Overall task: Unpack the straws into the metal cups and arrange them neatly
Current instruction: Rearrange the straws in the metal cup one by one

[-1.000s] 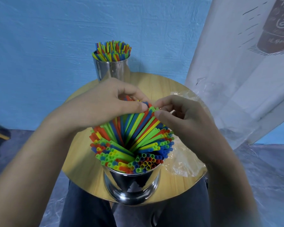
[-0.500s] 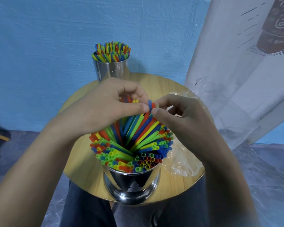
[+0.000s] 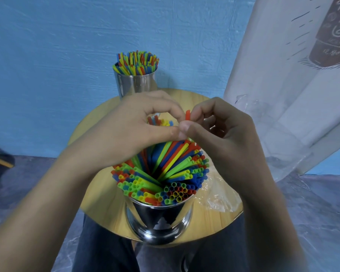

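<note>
From the head view, looking down over the person's arms, a small round wooden worktop (image 3: pixel 98 193) stands against a blue wall (image 3: pixel 47 55). At its near edge is a shiny metal cup (image 3: pixel 159 220) crammed with coloured straws (image 3: pixel 165 173) in red, blue, green and yellow. They fan outward and lean towards the right, with their open ends facing up.

Both hands meet just above the far side of that bundle. The right hand (image 3: pixel 220 138) has its fingers (image 3: pixel 204 111) curled, and thumb and forefinger pinch a red straw (image 3: pixel 187 115) whose tip pokes up above the fingertips. The left hand (image 3: pixel 137 132) is curled too. Its thumb and forefinger close on the same straw from the other side, and the two thumb tips touch.

At the far edge of the worktop, close to the wall, stands a second metal cup (image 3: pixel 135 83). It is upright and filled with straws (image 3: pixel 136 62) packed more evenly.

A crumpled clear plastic bag (image 3: pixel 220 195) lies on the worktop just right of the near cup, under the right forearm. A pale printed curtain (image 3: pixel 283 75) hangs on the right. Dark trousers (image 3: pixel 106 248) show beneath the worktop, above a grey marbled floor (image 3: pixel 312 213).
</note>
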Tool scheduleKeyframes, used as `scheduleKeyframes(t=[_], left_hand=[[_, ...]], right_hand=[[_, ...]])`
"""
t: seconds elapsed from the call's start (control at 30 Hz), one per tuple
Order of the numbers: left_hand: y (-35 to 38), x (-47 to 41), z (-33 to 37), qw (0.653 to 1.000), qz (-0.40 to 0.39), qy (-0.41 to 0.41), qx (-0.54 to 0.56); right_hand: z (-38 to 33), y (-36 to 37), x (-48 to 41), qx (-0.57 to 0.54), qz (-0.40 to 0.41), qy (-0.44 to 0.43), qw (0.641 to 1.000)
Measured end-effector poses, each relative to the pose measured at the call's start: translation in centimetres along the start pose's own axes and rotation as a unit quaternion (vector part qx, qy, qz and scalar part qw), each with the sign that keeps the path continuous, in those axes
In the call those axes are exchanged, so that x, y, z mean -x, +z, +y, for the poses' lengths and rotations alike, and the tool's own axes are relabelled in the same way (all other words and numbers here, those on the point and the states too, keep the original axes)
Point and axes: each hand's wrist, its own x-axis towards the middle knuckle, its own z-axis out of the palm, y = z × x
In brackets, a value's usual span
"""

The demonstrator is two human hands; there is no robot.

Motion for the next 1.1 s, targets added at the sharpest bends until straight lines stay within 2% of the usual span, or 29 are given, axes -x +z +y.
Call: scheduleKeyframes(t=[0.17,0.23,0.37,0.47,0.53,0.63,0.7,0.87,0.97,1.1], left_hand=[[0.1,0.0,0.0,0.999,0.036,0.016,0.011],[-0.5,0.0,0.0,0.992,0.098,0.026,0.068],[-2.1,0.1,-0.1,0.936,0.253,0.036,0.242],[-2.5,0.2,0.1,0.895,0.299,0.012,0.332],[-2.5,0.3,0.2,0.884,0.309,-0.008,0.35],[-2.3,0.6,-0.2,0.89,0.292,-0.046,0.348],[-2.2,0.7,-0.8,0.907,0.267,-0.075,0.317],[-1.8,1.1,-2.3,0.974,0.114,-0.099,0.169],[-1.8,1.3,-2.7,0.988,0.028,-0.103,0.112],[-1.7,0.4,-2.0,0.994,-0.038,-0.094,0.048]], right_hand=[[-0.1,0.0,0.0,-0.017,0.008,-0.012,1.0],[0.2,-0.3,0.0,-0.008,0.01,-0.002,1.0],[1.0,-0.5,0.1,0.019,-0.02,0.021,0.999],[1.0,-0.3,0.1,0.017,-0.008,0.005,1.0],[0.7,-0.2,-0.1,-0.002,0.029,-0.02,0.999],[0.5,-0.5,-0.1,-0.077,0.086,-0.038,0.993],[0.5,-0.7,-0.1,-0.142,0.114,-0.021,0.983],[0.2,-1.5,-0.3,-0.226,0.173,-0.002,0.959],[-0.2,-2.5,-0.4,-0.206,0.198,-0.004,0.958],[-0.3,-2.0,-0.1,-0.093,0.103,-0.014,0.99]])
